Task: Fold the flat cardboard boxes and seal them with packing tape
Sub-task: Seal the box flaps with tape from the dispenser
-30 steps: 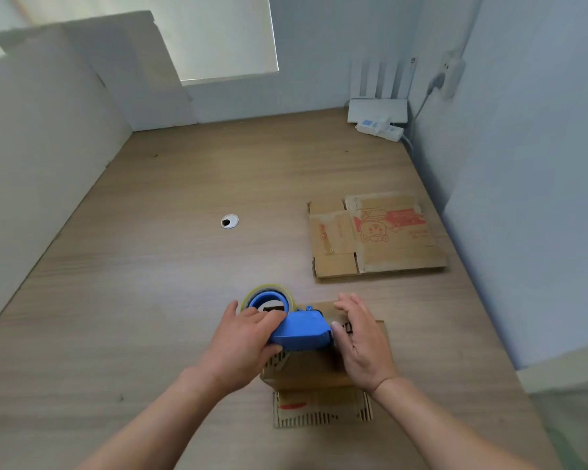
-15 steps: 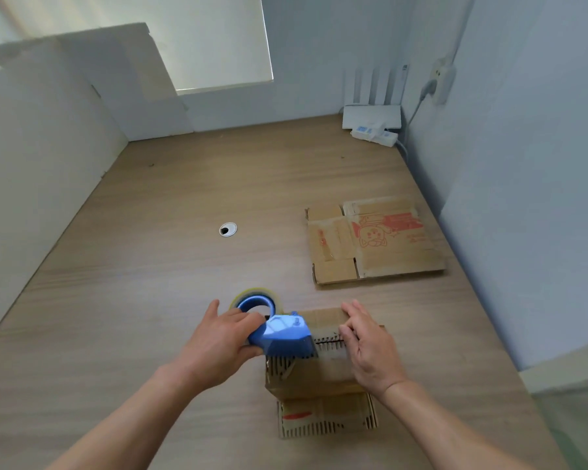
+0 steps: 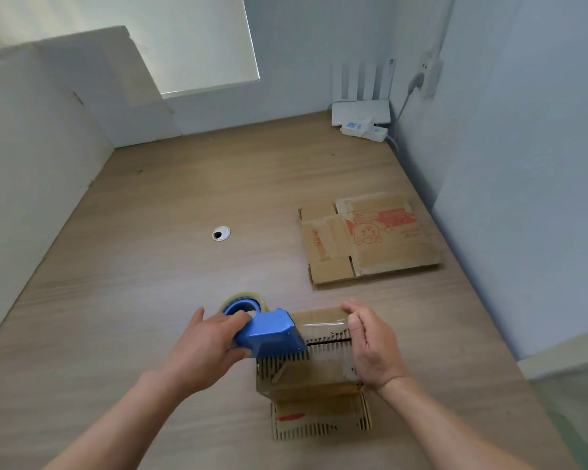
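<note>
Pale walls enclose a wooden table (image 3: 150, 300), where a folded box (image 3: 314, 374) stands near the front edge. Left hand (image 3: 206, 347) grips a blue tape dispenser (image 3: 269, 332) on its top seam; right hand (image 3: 370, 347) presses flat, fingers (image 3: 353, 308) unclenched, against the box's right side. A flat box (image 3: 367, 237) lies farther back.

- We have a single view, worn on the head, looking forward and steeply down.
- It sits close above our hands, which reach in from the bottom edge.
- Its wide angle takes in the wooden surface (image 3: 184, 205) as far as the walls beyond.
</note>
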